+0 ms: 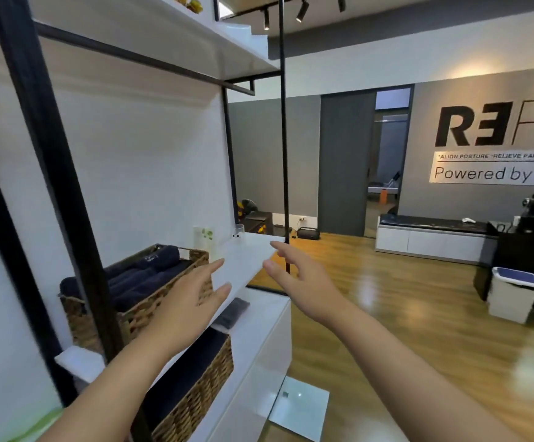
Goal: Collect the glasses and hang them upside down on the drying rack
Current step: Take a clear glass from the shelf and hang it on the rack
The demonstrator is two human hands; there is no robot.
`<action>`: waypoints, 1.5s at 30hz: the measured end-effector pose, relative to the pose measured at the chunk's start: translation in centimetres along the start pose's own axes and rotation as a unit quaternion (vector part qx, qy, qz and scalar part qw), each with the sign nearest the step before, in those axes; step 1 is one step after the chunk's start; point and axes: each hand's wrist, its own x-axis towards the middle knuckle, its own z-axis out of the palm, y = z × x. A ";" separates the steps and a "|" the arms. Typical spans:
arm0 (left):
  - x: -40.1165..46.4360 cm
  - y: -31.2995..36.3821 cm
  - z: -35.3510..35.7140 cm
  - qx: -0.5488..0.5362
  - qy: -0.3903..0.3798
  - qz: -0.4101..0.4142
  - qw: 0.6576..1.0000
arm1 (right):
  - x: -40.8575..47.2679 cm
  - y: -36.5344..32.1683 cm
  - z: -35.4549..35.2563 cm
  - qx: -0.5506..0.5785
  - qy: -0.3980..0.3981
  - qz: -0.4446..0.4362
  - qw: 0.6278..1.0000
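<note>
A: Nearest in, what are the hands doing?

B: Both are empty. The left hand [192, 295] reaches forward with fingers spread, in front of the wicker basket [138, 291] of dark rolled towels [141, 275]. The right hand [297, 275] is also spread and loose, its fingertips near the front corner of the white shelf [243, 260] and close to the thin black post [284, 138].

A: And a little lower?

B: A second wicker basket [195, 387] sits on the white cabinet [259, 339] below, with a dark flat thing beside it that I cannot identify.

A: Where are the glasses?

B: I can make out only one, a clear glass [239, 230] at the far end of the white shelf, beyond both hands, just beside a pale carton [204, 237]. It is small and blurred, so whether others stand there I cannot tell.

A: The drying rack?

B: Not visible. Further off there is only wooden floor, a low bench [431, 229] and a white bin [514, 291].

A: What could go wrong?

B: In my judgement, the glass stands close to the shelf's far edge; a hurried reach could knock it off or tip the carton into it. The post also sits in the right hand's path and could catch it.
</note>
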 end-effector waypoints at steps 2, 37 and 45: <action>3.5 -0.4 2.1 -0.022 0.009 -0.018 1.000 | 2.6 2.5 -2.2 -0.013 0.001 0.007 1.000; 57.6 -25.6 28.7 0.022 0.050 -0.231 0.972 | 52.2 38.5 -2.8 -0.010 -0.072 0.053 0.996; 67.0 -33.8 32.3 0.132 0.056 -0.290 0.946 | 61.7 45.9 -1.7 -0.004 -0.159 0.057 0.986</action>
